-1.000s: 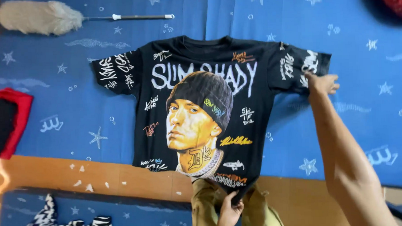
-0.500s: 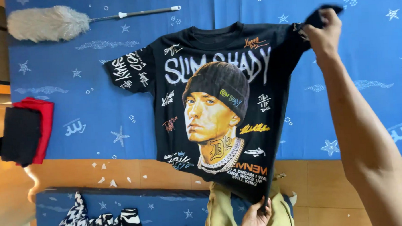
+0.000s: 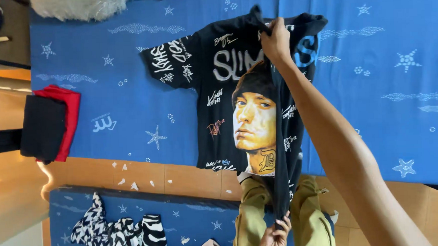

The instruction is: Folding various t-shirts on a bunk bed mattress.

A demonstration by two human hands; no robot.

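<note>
On the blue sheet [image 3: 106, 102], head view: black shirt [image 3: 218, 89] lies partly folded, one side drawn over its printed front; right hand [image 3: 276, 41] pinches the fabric at the shoulder end; left hand [image 3: 276, 235] grips the hem near the khaki trousers [image 3: 249, 219]; feather duster [image 3: 79, 6] at top; red-and-black cloth [image 3: 51, 124] at left; zebra-print cloth [image 3: 118, 235] below.

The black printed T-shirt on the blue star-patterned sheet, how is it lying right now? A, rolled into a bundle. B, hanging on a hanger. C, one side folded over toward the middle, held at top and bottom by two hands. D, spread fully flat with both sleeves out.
C: the right hand and left hand pinch the folded edge of the black printed T-shirt, only one sleeve out.
</note>
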